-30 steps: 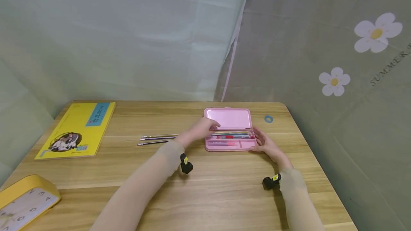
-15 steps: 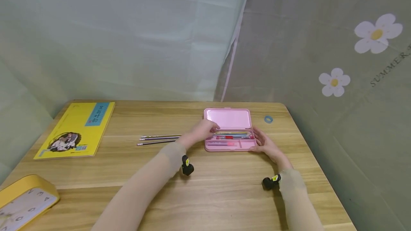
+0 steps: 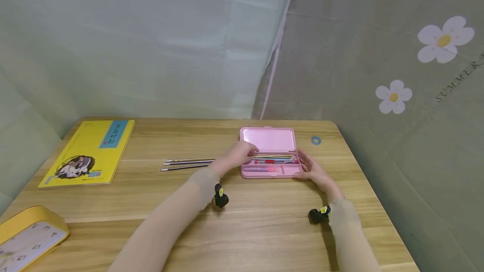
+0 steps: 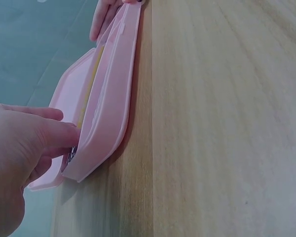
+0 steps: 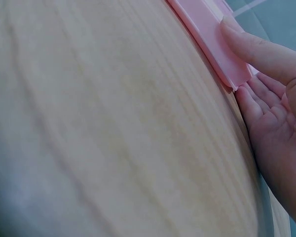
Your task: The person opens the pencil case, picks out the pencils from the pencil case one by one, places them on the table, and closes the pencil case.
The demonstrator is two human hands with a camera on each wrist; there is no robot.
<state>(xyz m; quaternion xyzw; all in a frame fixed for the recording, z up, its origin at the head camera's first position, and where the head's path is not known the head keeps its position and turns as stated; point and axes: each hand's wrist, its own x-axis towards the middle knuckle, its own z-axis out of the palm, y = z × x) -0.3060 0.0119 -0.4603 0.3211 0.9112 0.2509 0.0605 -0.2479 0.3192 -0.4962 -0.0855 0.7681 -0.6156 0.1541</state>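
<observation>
A pink pencil case (image 3: 268, 139) lies with its lid raised at the back of the table. Inside are several pencils, a red-and-blue pen (image 3: 264, 162) and a pink tube-like item (image 3: 261, 169) in the front compartment. My left hand (image 3: 239, 153) reaches over the case's left end. Its curled fingers pinch the end of a yellow pencil (image 4: 92, 84) in the rear compartment; the exact contact is partly hidden. My right hand (image 3: 314, 171) grips the right end of the case, with the thumb (image 5: 259, 52) on the front wall and the other fingers round the end.
Three loose pencils (image 3: 185, 163) lie left of the case, partly behind my left wrist. A yellow book (image 3: 90, 150) is at the back left, a yellow clock (image 3: 38, 221) at the front left. A blue ring (image 3: 316, 140) lies right of the case. Curtains hang behind.
My left hand has lowered slightly, its fingers settling at the left end of the case. My right hand and the case have stayed put.
</observation>
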